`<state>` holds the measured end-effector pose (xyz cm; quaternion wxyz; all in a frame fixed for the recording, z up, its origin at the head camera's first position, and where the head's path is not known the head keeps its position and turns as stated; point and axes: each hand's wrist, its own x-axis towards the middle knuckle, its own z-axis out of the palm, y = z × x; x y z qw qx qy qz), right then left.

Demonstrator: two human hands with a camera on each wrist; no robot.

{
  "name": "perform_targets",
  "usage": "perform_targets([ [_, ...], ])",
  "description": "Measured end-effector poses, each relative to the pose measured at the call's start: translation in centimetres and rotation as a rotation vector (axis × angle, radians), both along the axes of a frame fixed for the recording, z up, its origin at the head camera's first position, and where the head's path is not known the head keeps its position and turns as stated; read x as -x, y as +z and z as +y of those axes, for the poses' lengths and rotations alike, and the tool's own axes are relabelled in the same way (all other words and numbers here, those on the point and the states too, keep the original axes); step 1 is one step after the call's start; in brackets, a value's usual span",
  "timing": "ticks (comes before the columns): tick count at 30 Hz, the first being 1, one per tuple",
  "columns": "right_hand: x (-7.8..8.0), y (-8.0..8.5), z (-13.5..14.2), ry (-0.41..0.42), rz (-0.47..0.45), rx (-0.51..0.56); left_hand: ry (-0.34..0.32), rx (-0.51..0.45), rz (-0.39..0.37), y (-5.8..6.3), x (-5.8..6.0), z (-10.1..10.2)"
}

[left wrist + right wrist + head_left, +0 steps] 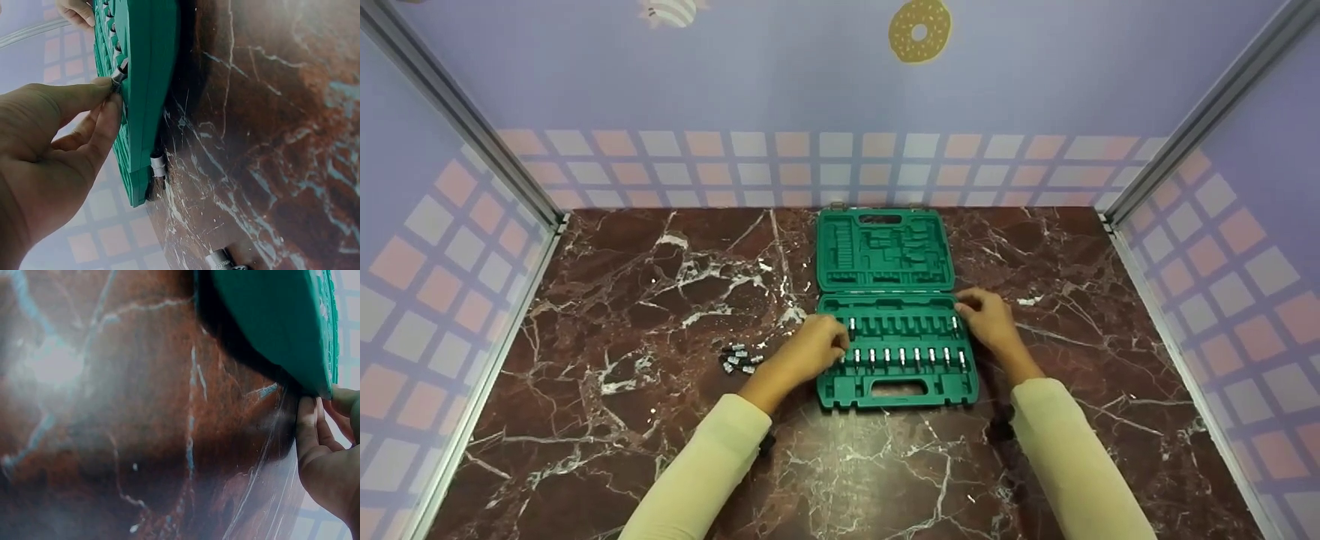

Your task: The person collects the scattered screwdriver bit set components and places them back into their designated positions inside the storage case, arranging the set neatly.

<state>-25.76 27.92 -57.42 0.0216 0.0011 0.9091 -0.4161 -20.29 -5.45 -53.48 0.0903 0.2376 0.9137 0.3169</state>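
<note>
A green plastic tool case lies unfolded on the table, its lid laid back with bare moulded slots. Several silver bit sockets stand in a row in the lower half, and one bit socket sits at each end of the row above. At the left end of the lower row, my left hand pinches a bit socket between thumb and fingers, at its slot. My right hand grips the case's right edge, thumb on the rim and fingers against the side.
Left of the case, several loose bit sockets lie in a small heap on the dark marbled table. One loose bit socket shows close beside the case in the left wrist view. Patterned walls enclose the back and sides.
</note>
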Motion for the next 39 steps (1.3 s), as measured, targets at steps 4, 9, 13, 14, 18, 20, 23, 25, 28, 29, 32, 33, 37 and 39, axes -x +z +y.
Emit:
perform_targets([
  [4,0.0,-0.1,-0.04,0.009,0.004,0.001,0.028,-0.003,0.001,-0.13,-0.01,-0.03],
  [9,-0.09,0.1,-0.05,0.011,-0.006,-0.006,0.053,0.005,0.002,-0.24,0.05,0.0],
  [13,-0.05,0.17,-0.04,0.004,-0.011,0.002,0.081,-0.006,-0.008,-0.27,0.2,0.11],
  [14,-0.04,0.17,-0.03,0.005,-0.01,0.002,0.087,-0.009,-0.01,-0.26,0.24,0.14],
  [18,0.03,0.09,-0.01,0.006,0.009,-0.015,0.105,-0.016,-0.045,-0.28,0.4,0.26],
  [20,0.04,0.01,0.01,0.003,0.012,-0.02,0.11,-0.018,-0.057,-0.3,0.43,0.28],
  [23,0.07,-0.11,0.01,0.001,0.014,-0.021,0.116,-0.019,-0.063,-0.34,0.42,0.32],
  [25,0.0,-0.1,-0.03,-0.004,0.01,-0.017,0.117,-0.012,-0.063,-0.37,0.38,0.35],
  [28,-0.01,-0.07,-0.09,-0.004,0.012,-0.019,0.121,-0.01,-0.064,-0.35,0.34,0.39],
  [29,-0.02,-0.05,-0.1,-0.004,0.012,-0.018,0.125,-0.01,-0.065,-0.35,0.35,0.42],
  [32,0.0,-0.04,-0.1,-0.005,0.009,-0.013,0.14,-0.015,-0.069,-0.38,0.41,0.49],
  [33,-0.01,-0.03,-0.11,-0.007,0.009,-0.01,0.145,-0.016,-0.073,-0.4,0.47,0.51],
  [37,-0.11,0.04,-0.12,0.001,-0.001,0.0,0.149,0.0,-0.081,-0.47,0.65,0.58],
  [39,-0.13,0.13,-0.01,0.006,0.0,-0.001,0.148,-0.005,-0.083,-0.5,0.74,0.67],
])
